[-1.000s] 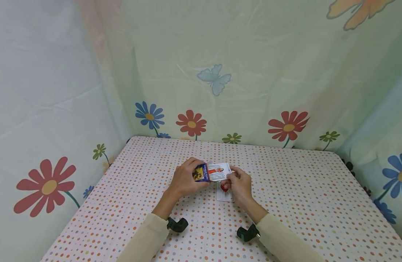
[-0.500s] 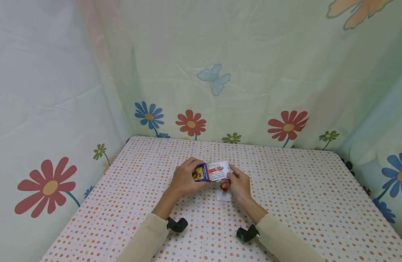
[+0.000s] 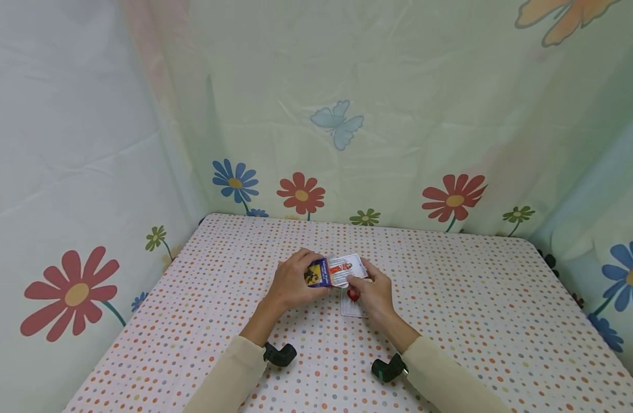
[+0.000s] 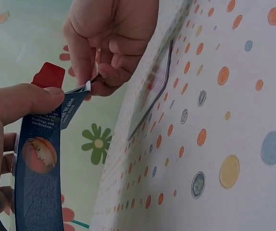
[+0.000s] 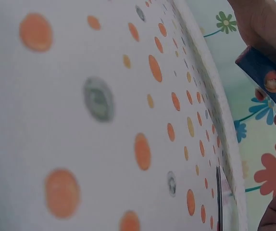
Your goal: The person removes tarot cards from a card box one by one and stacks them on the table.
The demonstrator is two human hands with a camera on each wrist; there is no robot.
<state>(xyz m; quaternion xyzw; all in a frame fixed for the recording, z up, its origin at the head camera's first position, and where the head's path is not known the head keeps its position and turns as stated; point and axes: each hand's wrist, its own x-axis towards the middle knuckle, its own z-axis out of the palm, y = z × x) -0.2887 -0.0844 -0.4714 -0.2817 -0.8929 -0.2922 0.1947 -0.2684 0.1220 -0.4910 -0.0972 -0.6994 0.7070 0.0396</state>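
Observation:
In the head view my left hand [image 3: 289, 282] grips a small dark-blue card box [image 3: 314, 273] with a yellow picture, held above the table. A white printed card [image 3: 350, 264] with a red figure extends from the box's right end. My right hand [image 3: 375, 293] pinches that card's right side, thumb on top. Below it, a white-bordered card or stack [image 3: 354, 310] with a red shape lies on the table, partly hidden by the hand. In the left wrist view the box [image 4: 39, 192] shows its blue narrow side, and a red tab [image 4: 50, 75] sticks up beside my left thumb.
A white tablecloth [image 3: 450, 321] with coloured dots covers the table. Behind it and at both sides hang flower-printed curtains [image 3: 389, 126]. Dark wrist cameras [image 3: 280, 354] are strapped at both sleeves.
My right thumb has moved left, further over the white card, and the card has tilted slightly. The left hand and the box have stayed almost in place.

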